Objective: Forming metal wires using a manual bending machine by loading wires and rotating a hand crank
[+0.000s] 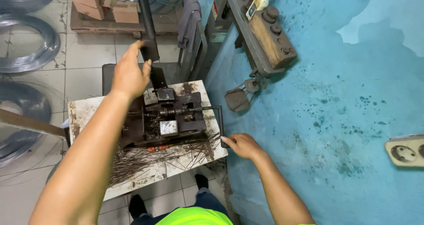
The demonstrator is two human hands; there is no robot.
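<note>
Head view: left hand loosely around black lever, right hand pinching bent wire.

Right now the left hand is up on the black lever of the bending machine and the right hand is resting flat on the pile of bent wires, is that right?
Not quite. The left hand is on the black lever of the bending machine, but the right hand is not flat on the pile of bent wires. It grips the end of a bent wire rod at the table's right edge, as the head view shows.
</note>
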